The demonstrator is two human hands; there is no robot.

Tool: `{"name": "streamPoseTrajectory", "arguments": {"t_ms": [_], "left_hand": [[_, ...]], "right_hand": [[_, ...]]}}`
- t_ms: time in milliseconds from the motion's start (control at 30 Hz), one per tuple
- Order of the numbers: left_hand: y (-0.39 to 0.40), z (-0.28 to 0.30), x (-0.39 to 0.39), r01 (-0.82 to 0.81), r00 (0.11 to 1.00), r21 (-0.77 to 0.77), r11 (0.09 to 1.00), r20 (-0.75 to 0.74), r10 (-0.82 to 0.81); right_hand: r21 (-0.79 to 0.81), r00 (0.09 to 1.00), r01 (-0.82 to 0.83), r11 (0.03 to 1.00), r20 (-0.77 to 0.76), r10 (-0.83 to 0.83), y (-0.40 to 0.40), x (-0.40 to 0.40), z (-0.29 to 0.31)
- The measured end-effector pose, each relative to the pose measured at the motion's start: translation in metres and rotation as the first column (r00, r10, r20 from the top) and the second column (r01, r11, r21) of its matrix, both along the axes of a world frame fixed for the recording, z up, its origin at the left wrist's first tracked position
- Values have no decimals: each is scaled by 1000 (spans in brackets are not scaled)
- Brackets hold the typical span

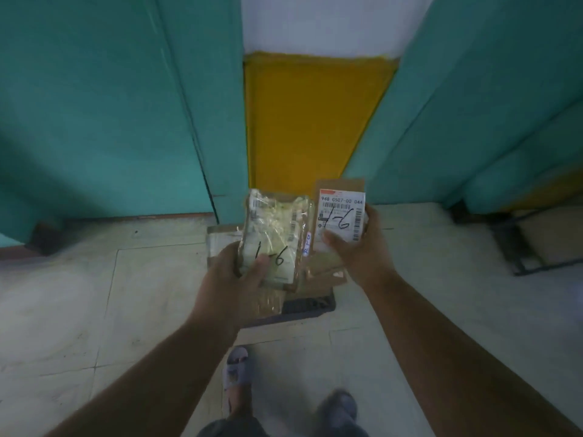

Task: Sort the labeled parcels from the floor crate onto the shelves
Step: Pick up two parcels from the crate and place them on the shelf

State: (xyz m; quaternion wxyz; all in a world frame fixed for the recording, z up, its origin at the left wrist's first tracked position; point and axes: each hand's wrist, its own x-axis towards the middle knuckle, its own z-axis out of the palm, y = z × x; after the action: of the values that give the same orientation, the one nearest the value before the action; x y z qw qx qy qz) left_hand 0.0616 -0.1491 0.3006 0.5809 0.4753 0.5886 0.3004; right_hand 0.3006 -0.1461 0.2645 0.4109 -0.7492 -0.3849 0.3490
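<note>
My left hand [235, 274] grips a taped, plastic-wrapped parcel [277, 234] with "1-6" handwritten on it in black marker. My right hand [359, 247] holds a small cardboard parcel [342, 212] with a white barcode label, also marked "1-6". Both parcels are held up side by side, labels facing me. Below them the dark floor crate [310, 305] stands on the floor, mostly hidden by the parcels; several brown cardboard parcels [325, 269] lie in it.
Teal panels [110, 105] rise left and right, with a yellow and white wall strip [310, 121] between them. A dark metal frame [530, 247] sits low at the right. The pale tiled floor [94, 294] spreads around the crate. My two slippered feet [236, 370] are at the bottom.
</note>
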Motion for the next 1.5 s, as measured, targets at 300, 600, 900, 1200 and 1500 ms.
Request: {"name": "streamPoseTrajectory", "arguments": {"t_ms": [300,600,900,1200,1500], "left_hand": [[-95,62,226,279,955,219,935,39,-294],[-207,84,446,509,843,230,830,63,-534],[-229,92,680,585,739,339,737,153,-656],[-308,132,945,770,473,356,529,238,-848],[-397,158,1156,728,427,434,530,316,-847]], "right_hand": [[231,937,327,916,49,-346,-182,211,95],[257,788,560,788,131,-602,-359,416,142],[294,612,727,620,133,-780,-421,604,152],[345,356,838,423,242,-902,-539,796,202],[433,328,798,419,270,-905,-614,1019,224]]}}
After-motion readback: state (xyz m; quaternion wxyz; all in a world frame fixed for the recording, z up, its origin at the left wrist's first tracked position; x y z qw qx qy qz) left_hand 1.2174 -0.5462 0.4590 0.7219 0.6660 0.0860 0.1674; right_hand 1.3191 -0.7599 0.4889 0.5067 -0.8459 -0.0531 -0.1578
